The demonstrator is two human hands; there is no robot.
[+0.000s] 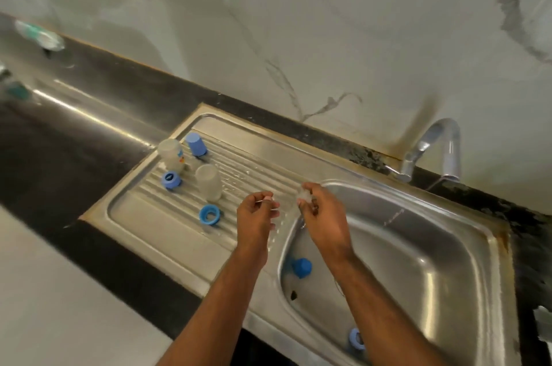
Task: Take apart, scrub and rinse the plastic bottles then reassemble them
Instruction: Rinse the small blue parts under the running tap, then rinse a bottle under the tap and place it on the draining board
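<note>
Two clear plastic bottle bodies stand upside down on the ribbed drainboard (254, 174), one with a printed label (171, 155) and one plain (209, 181). A blue cap (196, 143) and two blue screw rings (171, 179) (209, 214) lie around them. In the sink basin (418, 261) sit another blue cap (301, 267) and a blue ring (356, 338). My right hand (324, 216) pinches a small clear teat (304, 195) above the basin's left rim. My left hand (258, 214) hovers beside it, fingers curled, with something thin and pale at the fingertips that I cannot make out.
A chrome tap (433, 147) curves over the back of the basin, with a thin stream of water falling. A clear bottle with a green label (38, 35) lies on the dark counter at far left. A marble wall rises behind.
</note>
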